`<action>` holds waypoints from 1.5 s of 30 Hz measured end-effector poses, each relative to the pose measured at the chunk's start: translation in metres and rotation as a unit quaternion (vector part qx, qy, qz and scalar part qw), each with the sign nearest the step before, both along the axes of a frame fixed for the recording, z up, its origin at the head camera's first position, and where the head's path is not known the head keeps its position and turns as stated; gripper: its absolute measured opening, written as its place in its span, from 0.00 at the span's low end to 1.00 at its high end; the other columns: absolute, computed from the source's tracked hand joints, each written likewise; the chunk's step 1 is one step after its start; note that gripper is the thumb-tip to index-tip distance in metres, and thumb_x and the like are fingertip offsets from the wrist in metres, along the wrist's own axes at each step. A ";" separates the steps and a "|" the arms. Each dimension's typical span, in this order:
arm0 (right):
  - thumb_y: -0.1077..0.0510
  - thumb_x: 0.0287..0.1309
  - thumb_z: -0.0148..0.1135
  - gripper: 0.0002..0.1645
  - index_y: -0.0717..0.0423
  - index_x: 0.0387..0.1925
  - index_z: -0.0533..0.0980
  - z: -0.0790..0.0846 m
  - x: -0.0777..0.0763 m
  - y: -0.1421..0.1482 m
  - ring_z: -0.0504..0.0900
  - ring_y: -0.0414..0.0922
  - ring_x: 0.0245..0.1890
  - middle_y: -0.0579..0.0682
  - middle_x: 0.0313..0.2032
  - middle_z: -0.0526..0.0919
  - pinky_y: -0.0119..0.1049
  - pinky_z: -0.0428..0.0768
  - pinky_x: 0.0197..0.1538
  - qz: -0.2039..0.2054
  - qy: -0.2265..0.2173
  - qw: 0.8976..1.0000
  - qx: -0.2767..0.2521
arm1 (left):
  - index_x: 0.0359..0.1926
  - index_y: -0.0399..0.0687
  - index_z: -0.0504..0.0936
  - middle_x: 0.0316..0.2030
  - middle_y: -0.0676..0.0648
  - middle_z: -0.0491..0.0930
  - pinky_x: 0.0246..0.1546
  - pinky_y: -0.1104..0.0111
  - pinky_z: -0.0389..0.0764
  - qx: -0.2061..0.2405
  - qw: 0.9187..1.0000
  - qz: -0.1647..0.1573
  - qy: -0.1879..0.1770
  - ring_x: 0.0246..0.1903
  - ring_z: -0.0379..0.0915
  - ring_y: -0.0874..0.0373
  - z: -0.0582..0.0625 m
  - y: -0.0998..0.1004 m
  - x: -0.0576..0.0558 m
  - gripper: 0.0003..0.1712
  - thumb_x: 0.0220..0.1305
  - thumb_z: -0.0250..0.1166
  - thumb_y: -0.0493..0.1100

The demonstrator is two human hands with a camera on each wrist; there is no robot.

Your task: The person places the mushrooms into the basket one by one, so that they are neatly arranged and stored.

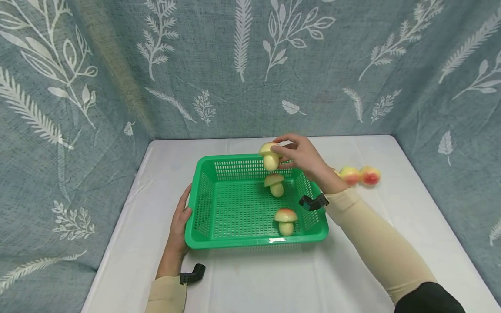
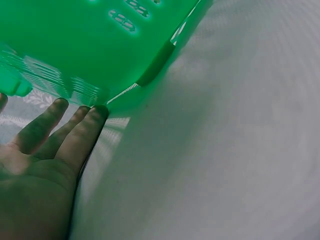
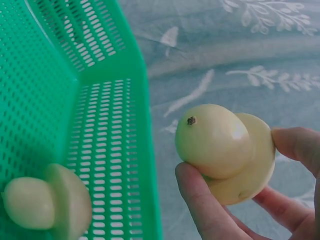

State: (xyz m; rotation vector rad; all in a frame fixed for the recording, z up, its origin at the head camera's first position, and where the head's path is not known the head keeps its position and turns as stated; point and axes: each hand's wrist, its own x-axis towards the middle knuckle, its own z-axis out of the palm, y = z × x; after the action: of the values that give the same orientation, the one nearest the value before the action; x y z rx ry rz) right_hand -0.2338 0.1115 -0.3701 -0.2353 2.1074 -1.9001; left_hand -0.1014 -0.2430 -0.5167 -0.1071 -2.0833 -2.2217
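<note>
My right hand (image 1: 299, 154) pinches a toy mushroom (image 1: 270, 161) with a pale cap and stem, above the far right rim of a green plastic basket (image 1: 256, 244). In the right wrist view, fingers and thumb hold the mushroom (image 3: 215, 145) by its cap, its stem end toward the camera. Two more toy mushrooms lie in the right part of the basket: one (image 1: 275, 185) near the far side, another (image 1: 286, 221) with a reddish cap near the front. Along the basket's left wall, my left hand (image 1: 179, 226) rests with fairly straight fingers touching it.
Several yellow-red toy fruits (image 1: 360, 175) sit on the white-covered table (image 1: 254, 282) right of the basket, partly hidden by the right forearm. Blue-grey leaf-patterned cloth (image 1: 219, 52) stands behind and along both sides. Each wrist carries a black band-mounted device.
</note>
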 end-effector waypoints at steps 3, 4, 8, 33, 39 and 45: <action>0.56 0.77 0.68 0.23 0.62 0.65 0.79 -0.002 0.000 -0.007 0.90 0.60 0.43 0.66 0.51 0.86 0.62 0.85 0.53 0.004 -0.003 1.000 0.010 | 0.88 0.56 0.53 0.84 0.50 0.55 0.65 0.70 0.72 0.002 1.000 -0.001 0.001 0.78 0.57 0.52 0.000 0.001 0.000 0.41 0.77 0.45 0.51; 0.56 0.76 0.69 0.22 0.61 0.65 0.79 -0.003 0.000 -0.010 0.90 0.60 0.43 0.66 0.51 0.86 0.62 0.85 0.53 0.005 -0.005 1.000 0.013 | 0.88 0.56 0.53 0.84 0.49 0.55 0.65 0.70 0.72 0.002 1.000 -0.002 0.001 0.78 0.57 0.52 0.000 0.001 0.000 0.41 0.77 0.45 0.51; 0.55 0.76 0.69 0.23 0.61 0.65 0.79 -0.006 -0.001 -0.019 0.89 0.64 0.45 0.66 0.51 0.87 0.62 0.85 0.53 0.012 -0.010 1.000 0.022 | 0.88 0.58 0.53 0.84 0.49 0.55 0.63 0.70 0.73 0.006 1.000 -0.002 -0.001 0.76 0.59 0.52 0.000 0.001 0.000 0.41 0.77 0.45 0.51; 0.52 0.74 0.71 0.23 0.60 0.62 0.82 -0.046 0.003 -0.091 0.91 0.52 0.34 0.61 0.44 0.89 0.58 0.88 0.47 0.036 -0.010 0.994 0.101 | 0.89 0.60 0.53 0.84 0.50 0.55 0.65 0.69 0.71 0.013 1.000 -0.003 -0.010 0.76 0.59 0.53 -0.003 -0.002 0.000 0.40 0.78 0.44 0.49; 0.52 0.73 0.73 0.23 0.61 0.61 0.81 -0.055 0.004 -0.094 0.91 0.51 0.34 0.60 0.46 0.89 0.56 0.88 0.48 0.035 -0.033 0.994 0.098 | 0.89 0.59 0.53 0.83 0.48 0.57 0.60 0.69 0.76 0.016 1.000 -0.004 -0.007 0.72 0.64 0.51 -0.004 -0.002 0.000 0.41 0.78 0.45 0.50; 0.52 0.74 0.72 0.22 0.61 0.61 0.82 -0.054 0.006 -0.086 0.91 0.51 0.31 0.60 0.45 0.89 0.56 0.88 0.46 0.025 -0.024 0.992 0.124 | 0.88 0.62 0.55 0.81 0.49 0.60 0.55 0.68 0.81 0.005 1.000 -0.002 -0.004 0.67 0.70 0.49 -0.005 -0.003 -0.002 0.41 0.77 0.45 0.52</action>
State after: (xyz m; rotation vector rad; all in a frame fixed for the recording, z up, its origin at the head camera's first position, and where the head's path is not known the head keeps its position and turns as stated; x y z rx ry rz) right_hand -0.2276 0.0250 -0.4244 -0.1824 2.2557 -1.5806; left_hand -0.1038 -0.2463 -0.5214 -0.1021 -2.0782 -2.2392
